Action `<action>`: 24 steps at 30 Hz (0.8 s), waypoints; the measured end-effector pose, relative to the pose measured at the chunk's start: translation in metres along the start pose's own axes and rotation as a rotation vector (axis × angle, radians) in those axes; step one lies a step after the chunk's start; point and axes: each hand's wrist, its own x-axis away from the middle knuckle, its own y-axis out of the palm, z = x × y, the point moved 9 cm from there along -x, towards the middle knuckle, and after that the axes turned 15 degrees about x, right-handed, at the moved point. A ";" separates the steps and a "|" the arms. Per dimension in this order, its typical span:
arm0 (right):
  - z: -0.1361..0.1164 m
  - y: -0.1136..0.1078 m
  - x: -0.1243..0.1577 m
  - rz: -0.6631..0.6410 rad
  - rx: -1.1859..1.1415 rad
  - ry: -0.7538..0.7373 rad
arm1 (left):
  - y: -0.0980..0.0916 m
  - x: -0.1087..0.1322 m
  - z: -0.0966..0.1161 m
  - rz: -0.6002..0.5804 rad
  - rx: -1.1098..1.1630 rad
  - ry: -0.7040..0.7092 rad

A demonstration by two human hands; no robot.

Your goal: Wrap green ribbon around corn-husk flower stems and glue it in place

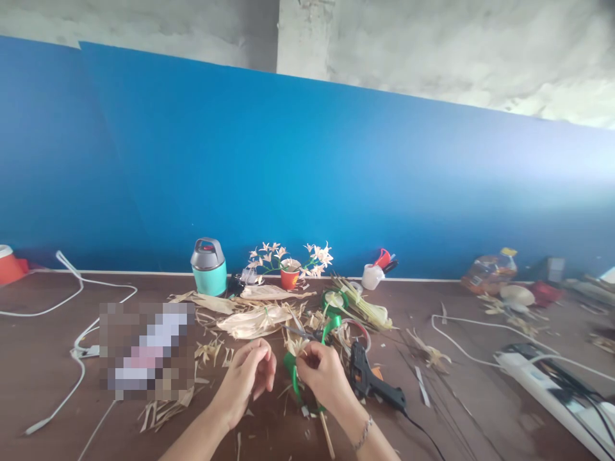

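Husk flower (296, 346), pinched in your right hand (323, 371), could tear if squeezed; your left hand (250, 368) curls, contents unclear. Green ribbon (331, 327) nearby might snag it.

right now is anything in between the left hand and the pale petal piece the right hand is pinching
Nothing visible blocks the gap between the left hand and the pale petal piece in the right hand; green ribbon shows just below that piece.

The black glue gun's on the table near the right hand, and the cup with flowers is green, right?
The cup with flowers isn't green; the head view shows it's red. The black glue gun is indeed on the table near the right hand.
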 end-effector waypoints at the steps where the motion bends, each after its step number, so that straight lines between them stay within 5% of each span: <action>1: 0.001 0.000 0.000 -0.001 -0.001 0.000 | 0.000 0.000 0.000 -0.003 -0.015 0.000; 24: 0.000 0.002 -0.001 -0.009 -0.049 0.002 | 0.004 0.003 0.001 -0.046 0.024 0.045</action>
